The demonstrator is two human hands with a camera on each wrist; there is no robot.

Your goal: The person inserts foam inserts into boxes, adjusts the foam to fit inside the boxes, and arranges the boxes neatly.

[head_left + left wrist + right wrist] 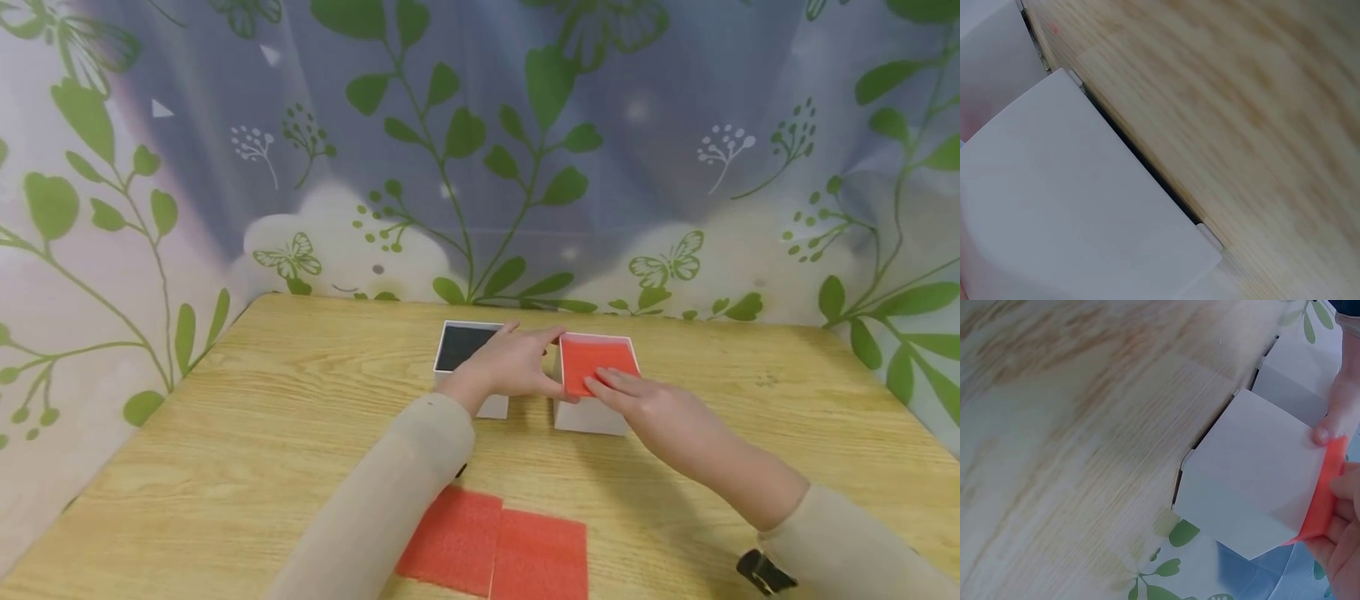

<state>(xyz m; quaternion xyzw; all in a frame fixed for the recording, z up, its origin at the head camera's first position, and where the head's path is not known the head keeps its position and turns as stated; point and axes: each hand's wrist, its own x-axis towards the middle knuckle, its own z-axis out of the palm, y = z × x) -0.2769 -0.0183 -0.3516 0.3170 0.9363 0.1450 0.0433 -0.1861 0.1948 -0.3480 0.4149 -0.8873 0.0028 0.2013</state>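
A white box (592, 419) stands on the table with a red felt-like square (597, 358) at its open top. My left hand (510, 362) holds this box from the left, thumb at the near corner and a finger at the far one. With fairly straight fingers, my right hand (671, 417) presses on the red square near the box's right edge. In the right wrist view, the red square (1324, 490) shows along the rim. The left wrist view is filled mostly by the white box wall (1079, 187).
Left of that box stands a second white box (492, 407) with a dark square (459, 346) in its top, partly behind my left hand. Two more red squares (542, 554) lie side by side near the front of the wooden table (300, 400). A patterned curtain (480, 208) hangs behind.
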